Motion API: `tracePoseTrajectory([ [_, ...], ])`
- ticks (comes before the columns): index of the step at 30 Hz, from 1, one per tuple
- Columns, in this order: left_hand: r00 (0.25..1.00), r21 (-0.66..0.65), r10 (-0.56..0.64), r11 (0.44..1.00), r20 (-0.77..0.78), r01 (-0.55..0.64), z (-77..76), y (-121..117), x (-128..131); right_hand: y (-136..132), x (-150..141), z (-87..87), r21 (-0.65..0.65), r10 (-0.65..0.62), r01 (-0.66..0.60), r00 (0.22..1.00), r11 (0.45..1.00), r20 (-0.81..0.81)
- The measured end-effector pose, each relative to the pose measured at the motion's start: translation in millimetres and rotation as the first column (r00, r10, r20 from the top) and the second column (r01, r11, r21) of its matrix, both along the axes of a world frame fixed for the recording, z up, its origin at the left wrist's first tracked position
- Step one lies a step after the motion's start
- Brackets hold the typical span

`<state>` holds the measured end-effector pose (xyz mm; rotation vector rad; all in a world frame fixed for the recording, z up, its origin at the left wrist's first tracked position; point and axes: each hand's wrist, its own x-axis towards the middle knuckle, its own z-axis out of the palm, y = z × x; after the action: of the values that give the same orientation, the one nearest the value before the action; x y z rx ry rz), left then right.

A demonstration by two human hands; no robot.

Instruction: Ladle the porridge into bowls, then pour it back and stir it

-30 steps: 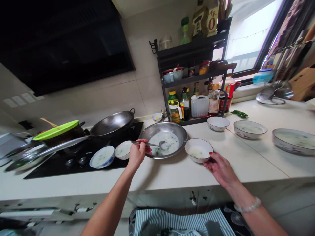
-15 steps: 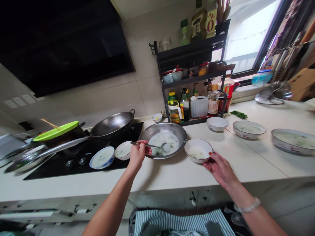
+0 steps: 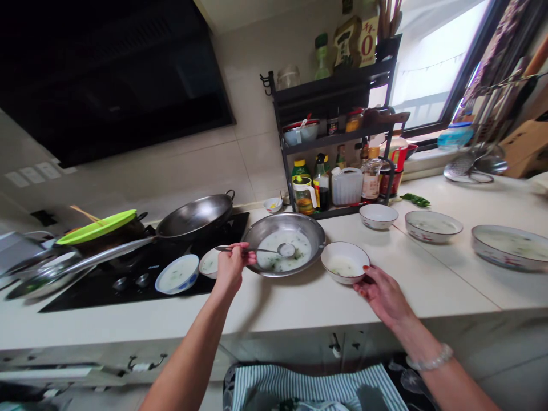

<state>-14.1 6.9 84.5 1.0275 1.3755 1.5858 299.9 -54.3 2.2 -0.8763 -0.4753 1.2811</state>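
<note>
My left hand (image 3: 233, 265) is closed around the handle of a metal spoon (image 3: 286, 250), whose bowl is over the steel basin (image 3: 319, 231) and has pale liquid in it. White soup with green bits (image 3: 278, 262) fills the bottom of the basin. To its right, a white bowl with a dark rim (image 3: 331, 251) stands on the counter with a little soup inside. My right hand (image 3: 381, 291) grips that bowl at its right edge, the thumb on the rim and fingers below. Behind my left hand, a second white bowl (image 3: 208, 265) of soup is partly hidden.
A blue-patterned bowl (image 3: 177, 275) of soup sits on the edge of the black hob (image 3: 137, 297), near a wok (image 3: 199, 214). Further bowls stand right: a small one (image 3: 379, 214), a medium one (image 3: 432, 228) and a large one (image 3: 509, 248). A condiment rack (image 3: 329, 145) rises behind the basin.
My left hand has moved slightly left, and the spoon's bowl has come up a little in the basin, now carrying liquid. My right hand and its bowl stay in place.
</note>
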Motion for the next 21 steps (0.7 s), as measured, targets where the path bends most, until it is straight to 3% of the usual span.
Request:
tracePoseTrajectory([
  [6,0.999,0.001,-0.015,1.000,0.037,0.015,9.0,-2.3,-1.7,-0.1,-0.3,1.1,-0.001,0.012,-0.012,1.000,1.000,0.001],
  [21,0.999,0.011,-0.010,1.000,0.050,0.009,13.7,0.0,0.3,-0.5,-1.6,3.5,-0.015,0.007,-0.007,1.000,1.000,-0.001],
])
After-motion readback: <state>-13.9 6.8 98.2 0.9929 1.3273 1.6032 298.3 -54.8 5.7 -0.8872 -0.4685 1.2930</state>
